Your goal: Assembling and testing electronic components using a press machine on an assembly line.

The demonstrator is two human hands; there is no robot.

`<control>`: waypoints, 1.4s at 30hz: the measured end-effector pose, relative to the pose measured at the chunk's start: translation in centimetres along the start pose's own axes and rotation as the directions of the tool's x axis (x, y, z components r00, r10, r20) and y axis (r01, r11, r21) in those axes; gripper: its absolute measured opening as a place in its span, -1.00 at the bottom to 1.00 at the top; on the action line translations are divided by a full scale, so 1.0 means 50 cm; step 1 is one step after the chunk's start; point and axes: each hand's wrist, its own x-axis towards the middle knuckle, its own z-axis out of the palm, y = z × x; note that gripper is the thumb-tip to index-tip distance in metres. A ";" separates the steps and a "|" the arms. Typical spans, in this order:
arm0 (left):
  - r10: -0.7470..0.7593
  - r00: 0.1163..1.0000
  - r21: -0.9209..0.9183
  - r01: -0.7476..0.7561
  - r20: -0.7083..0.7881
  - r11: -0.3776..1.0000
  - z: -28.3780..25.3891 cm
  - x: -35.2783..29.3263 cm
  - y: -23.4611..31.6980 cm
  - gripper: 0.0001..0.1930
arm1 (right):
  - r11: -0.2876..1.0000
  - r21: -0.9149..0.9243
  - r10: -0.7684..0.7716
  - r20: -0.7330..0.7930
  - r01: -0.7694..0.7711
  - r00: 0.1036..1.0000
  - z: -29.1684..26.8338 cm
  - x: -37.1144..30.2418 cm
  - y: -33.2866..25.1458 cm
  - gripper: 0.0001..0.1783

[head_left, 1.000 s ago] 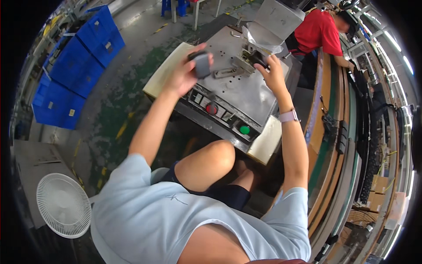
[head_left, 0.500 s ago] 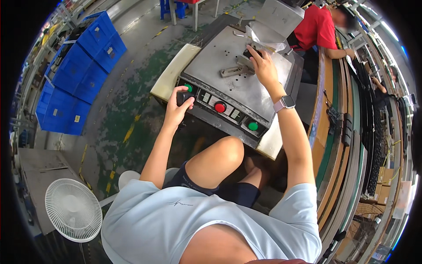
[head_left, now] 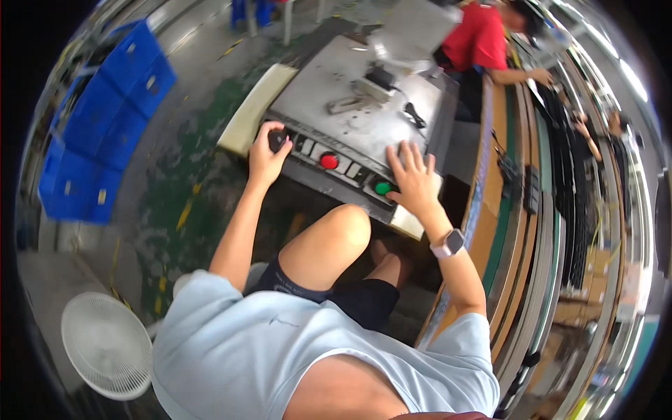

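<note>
My left hand (head_left: 264,157) is closed around a small, dark, rounded black object (head_left: 278,141) at the left end of the machine's front panel; the fingers partly cover it. My right hand (head_left: 415,183) is open, fingers spread over the front right edge of the machine's metal top (head_left: 308,89). Its thumb lies beside the green button (head_left: 383,188). Midway along the panel is a red button (head_left: 329,161). A black block (head_left: 380,75) sits in a metal fixture (head_left: 373,89) on the top, with a black cable (head_left: 414,114) lying to its right.
An upright metal plate (head_left: 422,26) stands behind the fixture. To the right runs a long conveyor line (head_left: 521,231), where a person in red (head_left: 483,38) reaches across. Blue bins (head_left: 105,133) stand at the left, with a white fan (head_left: 106,343) nearer me.
My right hand has left the fixture and come back to the panel's right end. The black block and cable now show. My left hand stays on its black object; the whole view has shifted.
</note>
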 end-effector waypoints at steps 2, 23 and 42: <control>-0.019 0.995 -0.306 0.047 0.095 0.951 0.035 0.004 0.088 -0.63 | 0.930 0.362 -0.013 -0.136 0.062 0.991 -0.056 0.009 -0.020 0.22; 0.234 0.782 0.012 -0.295 0.578 0.956 0.133 -0.177 0.307 -0.60 | 0.197 -0.198 0.975 -0.068 -0.960 0.213 0.019 -0.738 0.772 -0.38; 0.172 0.788 0.127 -0.302 0.591 0.945 0.163 -0.175 0.326 -0.79 | 0.534 0.022 0.842 0.085 -0.845 0.533 0.207 -0.146 0.809 -0.19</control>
